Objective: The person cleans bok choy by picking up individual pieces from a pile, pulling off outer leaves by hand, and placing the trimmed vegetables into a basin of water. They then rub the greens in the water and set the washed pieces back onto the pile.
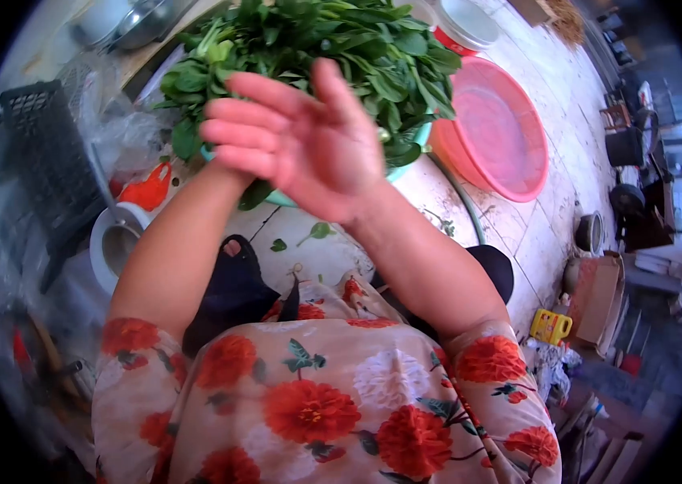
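A large heap of leafy greens (373,48) fills a pale green basin (280,198) on the floor, its leaves spilling over the rim. My right hand (308,141) is open in front of the heap, palm turned toward me, thumb raised and fingers pointing left. Nothing lies in its palm. From the left, my left forearm (179,242) reaches toward the greens. My left hand is hidden behind the right one, so its fingers do not show. A few loose leaves (321,231) lie on the tiles between my feet and the basin.
A pink basin (538,153) holding cloudy liquid stands right of the greens, with a hose (470,206) beside it. At left are a dark plastic crate (42,153), a white bucket (103,242) and an orange bag (147,189). A yellow jug (549,326) and cardboard box (599,302) sit at right.
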Demonstrator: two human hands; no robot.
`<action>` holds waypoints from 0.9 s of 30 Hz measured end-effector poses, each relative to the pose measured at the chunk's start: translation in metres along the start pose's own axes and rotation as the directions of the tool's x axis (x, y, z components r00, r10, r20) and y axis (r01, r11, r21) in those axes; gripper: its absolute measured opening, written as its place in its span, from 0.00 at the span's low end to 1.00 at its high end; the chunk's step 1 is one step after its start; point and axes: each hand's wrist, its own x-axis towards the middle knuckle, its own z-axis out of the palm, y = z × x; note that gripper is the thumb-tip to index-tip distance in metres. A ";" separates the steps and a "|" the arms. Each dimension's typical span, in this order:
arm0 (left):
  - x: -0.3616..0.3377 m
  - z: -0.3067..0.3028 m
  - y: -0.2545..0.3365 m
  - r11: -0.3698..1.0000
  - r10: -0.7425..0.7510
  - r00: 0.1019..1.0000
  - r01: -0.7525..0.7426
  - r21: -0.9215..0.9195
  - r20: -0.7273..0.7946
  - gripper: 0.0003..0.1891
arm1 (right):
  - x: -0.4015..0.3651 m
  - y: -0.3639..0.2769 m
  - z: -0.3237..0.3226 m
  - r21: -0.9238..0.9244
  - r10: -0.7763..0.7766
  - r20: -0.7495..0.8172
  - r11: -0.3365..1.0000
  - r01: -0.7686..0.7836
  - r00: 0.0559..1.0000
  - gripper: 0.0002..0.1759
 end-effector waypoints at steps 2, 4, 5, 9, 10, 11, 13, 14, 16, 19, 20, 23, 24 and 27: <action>0.001 -0.002 -0.005 0.999 -0.020 1.000 0.020 0.049 -0.011 0.19 | 0.009 0.009 0.044 -0.059 -0.014 -0.007 0.998 0.014 1.000 0.44; 0.011 0.006 -0.015 0.955 -0.138 0.990 0.139 0.261 -0.025 0.20 | -0.009 0.028 0.100 -0.061 -0.059 0.199 0.996 0.072 0.978 0.41; 0.015 0.009 -0.025 0.962 -0.053 0.998 0.060 0.268 -0.033 0.22 | -0.023 0.036 0.116 -0.067 -0.129 0.399 0.983 0.169 0.908 0.39; 0.007 0.004 -0.014 0.968 -0.085 0.996 0.080 0.239 0.011 0.21 | -0.059 0.064 0.153 0.150 -0.254 0.902 0.942 0.300 0.349 0.32; 0.009 0.008 -0.013 0.973 -0.067 0.998 0.069 0.222 -0.015 0.21 | -0.063 0.070 0.155 0.154 -0.229 0.933 0.951 0.268 0.277 0.30; 0.012 0.013 -0.013 0.977 -0.069 0.997 0.073 0.200 -0.025 0.21 | -0.065 0.079 0.153 0.163 -0.220 0.946 0.957 0.239 0.236 0.28; 0.004 0.011 -0.015 0.963 -0.102 0.994 0.093 0.251 0.025 0.22 | -0.060 0.092 0.142 0.167 -0.217 0.957 0.954 0.247 0.192 0.25; -0.001 0.006 -0.013 0.955 -0.122 0.992 0.113 0.273 0.014 0.22 | -0.053 0.105 0.129 0.130 -0.191 0.965 0.942 0.310 0.177 0.23; 0.000 0.004 -0.018 0.957 -0.068 0.998 0.064 0.283 0.006 0.20 | -0.038 0.125 0.072 -0.106 -0.109 0.975 0.536 0.838 0.193 0.21; 0.003 0.005 -0.020 0.960 -0.080 0.997 0.078 0.270 -0.005 0.21 | -0.042 0.053 0.059 -0.552 0.476 0.288 0.792 -0.263 0.831 0.15; 0.003 0.002 -0.013 0.959 -0.145 0.989 0.137 0.249 0.014 0.21 | -0.039 0.042 0.049 -0.622 0.402 0.100 0.739 -0.259 0.910 0.17; -0.006 0.000 -0.003 0.990 -0.093 0.996 0.093 0.103 -0.010 0.20 | -0.025 0.040 0.012 -0.144 0.337 0.098 0.936 -0.321 0.937 0.23; 0.007 0.036 -0.059 0.997 -0.074 0.952 0.066 -0.038 -0.296 0.18 | -0.023 0.040 0.002 0.031 0.293 0.147 0.953 -0.300 0.945 0.26; -0.016 0.011 -0.019 0.994 -0.106 0.991 0.104 -0.024 -0.087 0.19 | -0.018 0.037 -0.003 0.031 0.229 0.116 0.972 -0.234 0.966 0.33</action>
